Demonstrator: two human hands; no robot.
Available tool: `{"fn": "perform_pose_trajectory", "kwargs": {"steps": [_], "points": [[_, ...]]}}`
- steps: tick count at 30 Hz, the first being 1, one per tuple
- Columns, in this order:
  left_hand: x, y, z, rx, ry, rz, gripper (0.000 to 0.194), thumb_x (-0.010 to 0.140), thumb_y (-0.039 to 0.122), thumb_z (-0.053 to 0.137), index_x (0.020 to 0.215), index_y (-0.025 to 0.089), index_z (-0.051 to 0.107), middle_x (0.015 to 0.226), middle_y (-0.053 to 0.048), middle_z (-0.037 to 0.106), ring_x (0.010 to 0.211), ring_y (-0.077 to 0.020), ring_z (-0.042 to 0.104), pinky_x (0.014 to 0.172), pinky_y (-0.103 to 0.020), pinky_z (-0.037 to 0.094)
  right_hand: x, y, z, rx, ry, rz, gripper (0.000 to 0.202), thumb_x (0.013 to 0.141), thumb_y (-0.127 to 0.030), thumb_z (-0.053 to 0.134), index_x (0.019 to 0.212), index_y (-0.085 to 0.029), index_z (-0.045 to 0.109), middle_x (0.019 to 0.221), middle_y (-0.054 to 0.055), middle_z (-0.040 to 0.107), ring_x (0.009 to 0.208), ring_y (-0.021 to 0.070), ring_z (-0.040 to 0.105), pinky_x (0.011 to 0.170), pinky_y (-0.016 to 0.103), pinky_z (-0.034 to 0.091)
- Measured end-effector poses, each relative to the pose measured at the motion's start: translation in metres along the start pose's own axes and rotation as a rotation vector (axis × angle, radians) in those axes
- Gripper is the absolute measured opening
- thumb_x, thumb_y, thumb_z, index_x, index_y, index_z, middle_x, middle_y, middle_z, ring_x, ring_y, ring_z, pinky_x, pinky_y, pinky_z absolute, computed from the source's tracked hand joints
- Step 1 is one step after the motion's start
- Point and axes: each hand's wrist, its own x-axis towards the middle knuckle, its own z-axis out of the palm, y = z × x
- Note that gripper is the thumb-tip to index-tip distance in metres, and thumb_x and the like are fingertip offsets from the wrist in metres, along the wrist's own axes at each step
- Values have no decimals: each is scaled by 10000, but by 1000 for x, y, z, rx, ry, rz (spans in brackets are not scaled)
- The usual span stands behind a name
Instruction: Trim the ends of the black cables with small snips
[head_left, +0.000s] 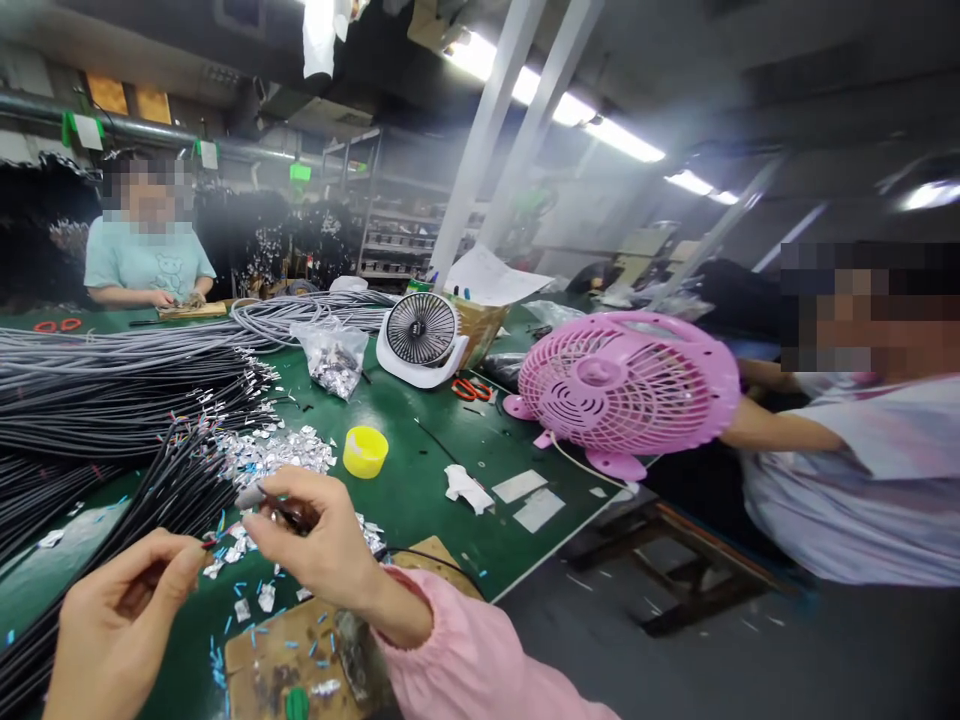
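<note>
My left hand (124,620) is at the lower left, thumb and forefinger pinched on the thin coloured wires (212,543) at a cable's end. To its right, my right hand (319,535) has its fingers closed around a black cable (289,515), with grey covering on a fingertip. Behind both hands lie black cables (180,480) with stripped ends and a heap of silvery foil scraps (281,452). A stained wooden board (259,650) with small blue pieces and a green knob (297,703) sits below my right hand.
Beyond are a yellow tape roll (365,452), a bag of small parts (334,360), a white fan (422,335), orange-handled scissors (472,389) and a large pink fan (626,385). One person (150,255) sits across at the left; another person (862,470) is at the right.
</note>
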Motion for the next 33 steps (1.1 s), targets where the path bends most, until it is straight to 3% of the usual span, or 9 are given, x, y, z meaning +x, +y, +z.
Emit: {"fn": "perform_pose_trajectory", "kwargs": {"steps": [4,8,12,17,21,23,25,28,33], "points": [[-10,6,8,-37,55,-46,613,499,829,766,525,220,705,520,24,618,516,-149,579,489,-185,493,-3,3,1,-113,-44,-215,182,781,-226,669,603,-190,678,573,-11,568,549,117,484,565,257,434],[-14,8,10,-44,96,-71,604,518,826,762,534,228,677,534,33,596,543,-153,576,522,-192,493,-4,8,-1,-213,-59,-262,253,852,-258,656,611,-187,686,592,15,596,560,127,506,536,253,428],[-6,6,6,-4,31,-60,653,444,857,755,486,212,662,469,15,585,436,-141,531,428,-203,482,-5,12,1,-198,-51,-278,246,825,-231,627,583,-194,655,585,12,595,561,128,507,538,251,432],[1,5,5,15,-101,14,661,560,865,698,494,208,658,469,-2,609,433,-138,572,413,-178,489,-3,11,2,27,-182,-88,164,764,-241,655,612,-190,687,571,-26,553,538,102,465,520,228,404],[2,6,7,34,-78,-26,725,473,937,656,459,212,638,448,-14,608,404,-148,569,382,-198,495,0,3,-1,193,-211,238,63,692,-222,700,702,-183,748,618,-41,567,529,77,435,505,211,360],[2,2,6,44,-90,-14,708,510,920,657,466,214,636,455,-12,615,410,-147,571,385,-196,494,1,3,-2,305,-277,363,150,666,-281,777,779,-183,778,661,-34,609,532,74,450,508,211,365],[0,-6,5,53,-115,40,659,614,860,655,470,218,623,463,-1,611,428,-141,571,399,-187,489,1,6,-1,383,-288,381,247,621,-366,861,756,-177,776,649,-28,624,547,85,473,522,220,383],[-5,-21,4,84,-123,94,509,772,697,647,575,229,681,491,27,601,452,-127,541,401,-173,440,1,11,2,356,-173,342,348,560,-451,917,629,-172,722,569,-37,592,527,87,452,513,231,379],[-4,-19,6,136,-136,42,524,733,739,652,662,222,693,531,30,616,481,-138,552,421,-197,430,4,2,2,142,-123,339,429,594,-494,906,572,-178,616,485,-82,477,497,77,393,484,222,316]]}}
